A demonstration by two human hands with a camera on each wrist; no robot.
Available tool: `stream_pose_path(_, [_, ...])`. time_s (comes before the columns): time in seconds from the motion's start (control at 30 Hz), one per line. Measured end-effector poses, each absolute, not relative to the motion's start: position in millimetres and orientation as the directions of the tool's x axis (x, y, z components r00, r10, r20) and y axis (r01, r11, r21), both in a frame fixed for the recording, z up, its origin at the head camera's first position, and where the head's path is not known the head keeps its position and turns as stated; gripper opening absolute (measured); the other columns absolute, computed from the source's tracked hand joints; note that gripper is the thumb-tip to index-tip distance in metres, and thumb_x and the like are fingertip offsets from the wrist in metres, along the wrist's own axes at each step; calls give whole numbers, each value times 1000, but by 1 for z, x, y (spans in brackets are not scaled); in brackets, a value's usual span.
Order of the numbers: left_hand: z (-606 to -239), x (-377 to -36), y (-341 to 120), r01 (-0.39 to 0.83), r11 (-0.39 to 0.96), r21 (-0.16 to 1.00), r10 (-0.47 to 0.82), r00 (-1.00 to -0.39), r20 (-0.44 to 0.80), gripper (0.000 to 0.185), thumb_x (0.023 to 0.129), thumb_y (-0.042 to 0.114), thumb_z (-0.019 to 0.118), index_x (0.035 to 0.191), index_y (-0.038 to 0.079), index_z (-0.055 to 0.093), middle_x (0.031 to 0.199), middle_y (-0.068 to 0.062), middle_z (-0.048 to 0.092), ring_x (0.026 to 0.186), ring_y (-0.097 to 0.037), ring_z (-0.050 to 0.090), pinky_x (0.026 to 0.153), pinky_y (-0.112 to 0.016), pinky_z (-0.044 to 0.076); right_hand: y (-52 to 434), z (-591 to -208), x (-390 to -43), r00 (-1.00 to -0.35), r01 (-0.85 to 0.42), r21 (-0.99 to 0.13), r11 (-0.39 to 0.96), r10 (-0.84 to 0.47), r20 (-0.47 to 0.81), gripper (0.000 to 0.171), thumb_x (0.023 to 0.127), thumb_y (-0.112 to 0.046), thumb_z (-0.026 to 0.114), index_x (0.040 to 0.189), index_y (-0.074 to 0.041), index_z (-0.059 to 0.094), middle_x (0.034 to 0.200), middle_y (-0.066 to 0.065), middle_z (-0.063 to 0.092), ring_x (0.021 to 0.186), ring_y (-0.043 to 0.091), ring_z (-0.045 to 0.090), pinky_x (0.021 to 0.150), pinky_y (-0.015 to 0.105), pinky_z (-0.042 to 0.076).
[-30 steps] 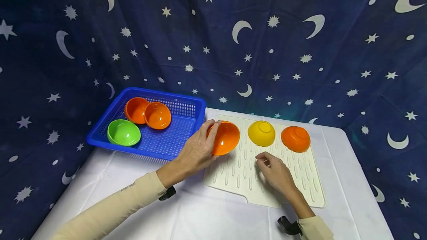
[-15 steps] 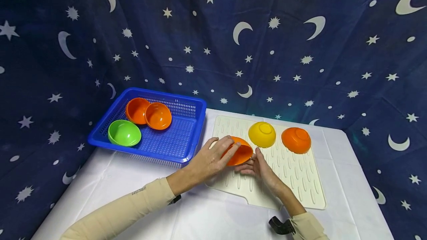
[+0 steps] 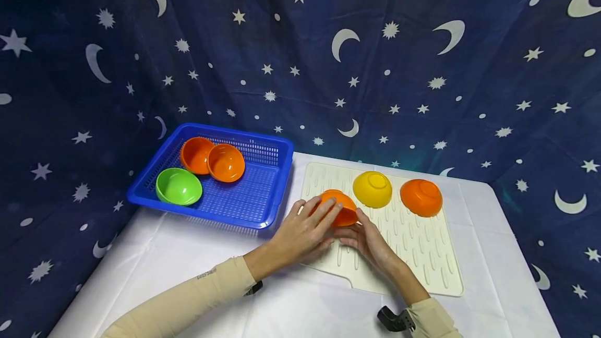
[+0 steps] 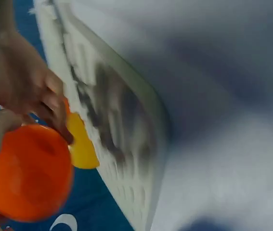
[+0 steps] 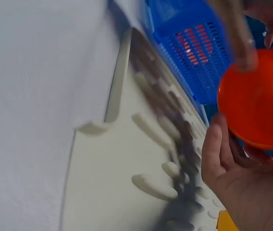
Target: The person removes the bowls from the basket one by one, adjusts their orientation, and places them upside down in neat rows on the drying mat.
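An orange bowl [image 3: 341, 200] is held tilted between both hands over the left part of the cream ribbed mat [image 3: 413, 254]. My left hand [image 3: 300, 231] grips its left and near side, fingers spread across it and hiding part of the bowl. From the right, my right hand [image 3: 373, 244] holds the edge, thumb near the rim and fingers underneath. The inside of the orange bowl [image 5: 259, 101] faces the right wrist camera. Behind, a yellow bowl [image 3: 372, 190] and another orange bowl [image 3: 421, 198] rest upside down on the mat.
On the left stands a blue perforated basket [image 3: 277, 184] containing two orange bowls [image 3: 226, 163] and a green bowl [image 3: 178, 186]. White cloth [image 3: 300, 306] covers the table. A dark blue curtain [image 3: 300, 40] with moons and stars hangs behind it.
The left hand has brought the orange bowl right and nearer, turning it from facing the camera to tilted. The right hand has moved left from beside the yellow bowl and taken hold too.
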State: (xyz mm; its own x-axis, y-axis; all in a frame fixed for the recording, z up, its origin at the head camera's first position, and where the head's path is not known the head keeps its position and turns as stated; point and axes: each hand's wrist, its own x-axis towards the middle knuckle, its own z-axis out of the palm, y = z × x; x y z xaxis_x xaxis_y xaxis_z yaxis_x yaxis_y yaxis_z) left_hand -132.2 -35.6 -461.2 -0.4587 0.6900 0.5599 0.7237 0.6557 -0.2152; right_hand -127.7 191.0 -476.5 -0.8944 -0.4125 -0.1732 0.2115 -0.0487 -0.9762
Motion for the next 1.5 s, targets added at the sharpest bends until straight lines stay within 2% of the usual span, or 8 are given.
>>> stream_pose_path(0.2, [-464,-131,-24,702,694,159,532,-649,544,71,88,37,72,143,0,47,146,-19,43,140,-36,38,109,-46,40,183,-476,-134,-945,213,-976,-43,-262,-195,58,109,-35,41,151,3,30,147,28,44,132,44,48,109,49,41])
stream_pose_path(0.33, [-466,-136,-18,660,669,342,445,-724,527,73,89,30,75,145,-3,43,151,-18,40,147,-34,31,115,-49,32,177,-476,-143,-962,204,-978,-44,-194,-192,65,108,-35,48,153,2,21,152,26,36,139,42,40,114,52,34])
stream_pose_path(0.53, [-469,-144,-13,595,670,444,379,-788,484,68,90,25,74,146,-2,46,155,-16,41,147,-30,31,114,-51,33,171,-481,-158,-971,195,-980,-29,-149,-188,76,106,-32,56,155,1,8,154,27,33,142,39,37,116,51,29])
stream_pose_path(0.7, [-474,-152,-13,518,641,567,342,-854,393,67,92,25,72,147,-1,44,157,-16,38,147,-27,31,115,-49,32,169,-489,-169,-979,156,-984,90,-121,-166,84,104,-35,59,157,-2,3,159,26,25,146,38,29,116,54,27])
stream_pose_path(0.87, [-482,-163,-15,474,595,649,343,-880,329,74,91,19,74,150,-4,36,159,-20,32,148,-31,28,116,-53,30,165,-493,-180,-984,114,-976,188,-114,-137,86,104,-35,60,157,-2,0,164,26,12,151,38,17,119,53,20])
stream_pose_path(1.07, [-492,-174,-16,399,530,748,335,-909,247,82,90,7,73,154,-5,22,158,-24,26,147,-34,29,119,-43,24,154,-496,-192,-993,84,-922,377,-40,-107,86,103,-33,60,159,0,5,161,26,9,147,40,17,119,58,13])
stream_pose_path(1.33, [-505,-182,-15,324,554,767,315,-934,168,78,90,12,70,152,-6,25,160,-25,18,146,-37,29,118,-43,25,141,-505,-193,-999,52,-824,564,27,-44,86,97,-23,62,160,4,9,143,27,17,135,42,13,112,60,20])
stream_pose_path(1.5, [-505,-187,-14,299,595,746,299,-944,140,78,91,20,68,152,-9,26,162,-27,18,147,-39,27,119,-47,24,140,-507,-187,-997,33,-781,623,-31,-66,89,94,-19,61,157,11,5,148,31,17,135,43,14,113,59,18])
